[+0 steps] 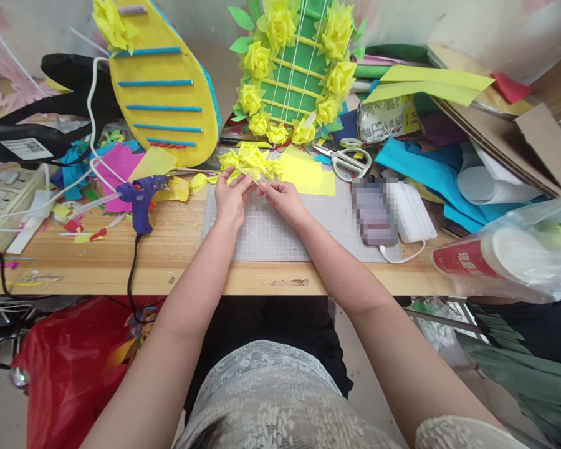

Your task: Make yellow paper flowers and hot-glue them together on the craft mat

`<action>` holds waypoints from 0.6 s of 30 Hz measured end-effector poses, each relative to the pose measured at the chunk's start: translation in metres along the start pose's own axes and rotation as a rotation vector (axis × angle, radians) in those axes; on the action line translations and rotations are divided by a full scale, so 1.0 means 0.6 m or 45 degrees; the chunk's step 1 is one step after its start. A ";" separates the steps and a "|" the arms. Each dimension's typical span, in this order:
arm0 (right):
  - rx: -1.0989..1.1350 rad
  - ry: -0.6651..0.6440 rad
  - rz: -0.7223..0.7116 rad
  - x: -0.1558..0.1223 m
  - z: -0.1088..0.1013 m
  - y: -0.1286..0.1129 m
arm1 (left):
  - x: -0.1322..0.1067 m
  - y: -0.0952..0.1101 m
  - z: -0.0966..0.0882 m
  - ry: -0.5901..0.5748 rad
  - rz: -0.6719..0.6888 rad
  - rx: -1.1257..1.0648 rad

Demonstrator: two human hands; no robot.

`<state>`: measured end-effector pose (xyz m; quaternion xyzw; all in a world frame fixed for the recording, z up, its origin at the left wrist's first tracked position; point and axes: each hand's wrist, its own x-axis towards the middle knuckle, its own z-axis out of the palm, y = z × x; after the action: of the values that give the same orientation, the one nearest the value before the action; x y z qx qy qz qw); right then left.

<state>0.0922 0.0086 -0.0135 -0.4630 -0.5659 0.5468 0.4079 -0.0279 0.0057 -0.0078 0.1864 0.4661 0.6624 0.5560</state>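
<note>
My left hand [232,198] and my right hand [284,199] meet above the grey cutting mat [280,240]. Between their pinched fingertips runs a thin pale stick [249,177], partly hidden by the fingers. Just behind them lie several yellow paper flowers [251,157]. To the right of these, yellow paper sheets [308,171] rest on the mat. Scissors with pale handles [348,162] lie partly opened beyond my right hand. On the left of the table stands a blue glue gun [143,202], apart from my left hand.
A yellow board with blue bars [168,93] and a green one edged with yellow flowers [292,75] lean at the back. Right of my arms are a blurred phone [376,212], a white power bank [414,212] and a bagged cup [467,257]. Paper scraps [116,165] litter the left.
</note>
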 end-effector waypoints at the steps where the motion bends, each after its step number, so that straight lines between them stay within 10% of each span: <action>1: 0.003 -0.015 0.022 0.000 0.001 0.001 | 0.001 0.000 -0.001 0.002 -0.013 0.004; 18: 0.361 -0.141 0.113 0.007 -0.005 0.007 | 0.004 0.000 0.000 0.133 0.011 -0.011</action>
<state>0.0948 0.0132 -0.0179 -0.3944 -0.4836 0.6635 0.4127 -0.0289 0.0080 -0.0083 0.1512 0.4907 0.6756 0.5291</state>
